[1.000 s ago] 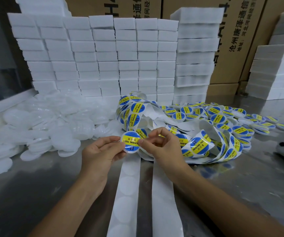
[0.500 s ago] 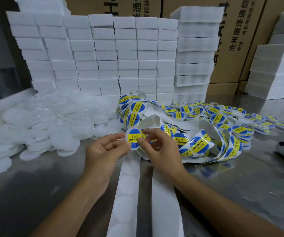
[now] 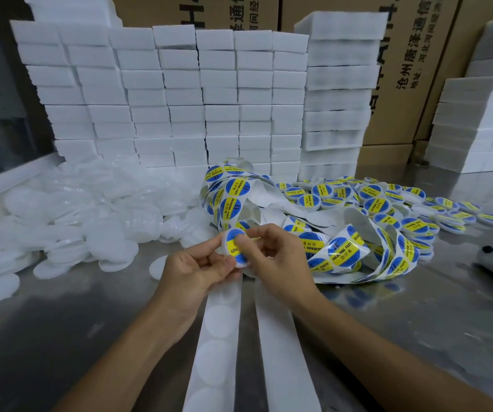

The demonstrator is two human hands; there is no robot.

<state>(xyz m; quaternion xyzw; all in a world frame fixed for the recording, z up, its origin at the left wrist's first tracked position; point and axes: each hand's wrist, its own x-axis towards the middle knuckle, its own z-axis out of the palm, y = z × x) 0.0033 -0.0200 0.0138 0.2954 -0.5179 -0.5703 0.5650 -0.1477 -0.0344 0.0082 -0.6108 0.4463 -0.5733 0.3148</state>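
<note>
The left hand holds a white round lid, and the right hand presses a blue-yellow sticker on it, above the steel table.

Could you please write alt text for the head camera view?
The left hand holds a white lid over a steel table while the right hand presses a blue-and-yellow sticker onto it. Plain lids lie left, labelled lids and a sticker strip right, white foam blocks behind.

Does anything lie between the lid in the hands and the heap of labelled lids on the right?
Yes. The lid, held by the left hand and the right hand, has the looped sticker strip on the table between it and the labelled lids. Above the loops nothing visible blocks the way.
</note>
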